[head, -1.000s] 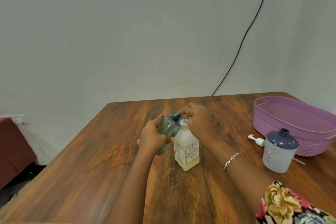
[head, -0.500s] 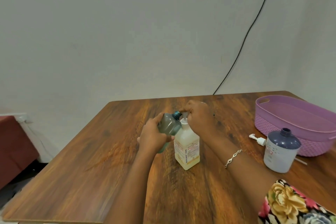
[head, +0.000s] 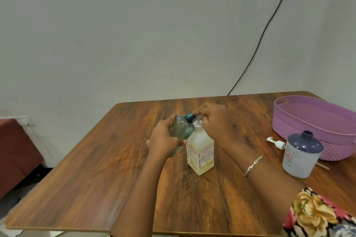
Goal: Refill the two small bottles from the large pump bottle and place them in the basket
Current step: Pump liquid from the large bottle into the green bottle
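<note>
Small grey-teal bottle (head: 181, 129) was off the tabletop (head: 96, 169) and tilted. Its open blue mouth pointed up toward the right fingers (head: 200, 112), right at the spout of the pump head (head: 198, 123). Left hand (head: 163, 138) held it round the belly, thumb on the upper side and left fingers (head: 178, 141) curled underneath, close against the wall. Right hand (head: 213, 121) sat atop the large pump bottle (head: 200, 152), its fingers bent and bunched over the pump head, their tips hiding the spout. Could not tell whether liquid was running.

Handling, as judged:
- The small bottle looked like thin translucent plastic: light and a little squeezable.
- The belly grip suited it. Spilled soap would make the wall slick, so a low, wide hold would be safer than the neck.
- The narrow mouth left little margin at the spout.
- The large pump bottle stood directly below the right fingers, its shoulder touching the small bottle. It looked stiff and heavier, with pale yellow liquid inside.
- An off-centre press could rock it.

Further out, a second small bottle (head: 302, 154) stood upright and uncapped, well to the right of the right fingers. It had a dark blue shoulder over a white body. A loose white pump cap (head: 275, 143) lay on the tabletop just behind it. The purple basket (head: 300, 119) sat beyond both, far right. Neither small bottle was in it yet.
</note>
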Action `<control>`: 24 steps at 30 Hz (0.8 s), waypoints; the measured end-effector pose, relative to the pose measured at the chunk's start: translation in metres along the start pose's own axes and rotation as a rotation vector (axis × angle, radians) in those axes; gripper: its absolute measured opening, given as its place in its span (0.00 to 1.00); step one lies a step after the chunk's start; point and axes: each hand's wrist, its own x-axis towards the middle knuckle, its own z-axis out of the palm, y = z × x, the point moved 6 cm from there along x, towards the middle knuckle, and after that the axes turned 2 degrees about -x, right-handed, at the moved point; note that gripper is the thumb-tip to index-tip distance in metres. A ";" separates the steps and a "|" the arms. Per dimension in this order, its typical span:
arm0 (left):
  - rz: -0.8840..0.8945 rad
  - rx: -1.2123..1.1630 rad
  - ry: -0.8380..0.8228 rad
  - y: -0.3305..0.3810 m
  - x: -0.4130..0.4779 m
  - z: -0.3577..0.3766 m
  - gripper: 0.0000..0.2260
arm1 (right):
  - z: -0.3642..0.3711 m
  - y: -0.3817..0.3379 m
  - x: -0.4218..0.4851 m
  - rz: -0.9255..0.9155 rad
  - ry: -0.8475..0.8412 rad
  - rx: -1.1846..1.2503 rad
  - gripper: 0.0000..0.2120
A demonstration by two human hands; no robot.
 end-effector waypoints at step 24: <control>-0.043 0.072 -0.063 -0.009 0.003 0.001 0.40 | 0.015 0.001 -0.011 0.004 0.113 -0.072 0.13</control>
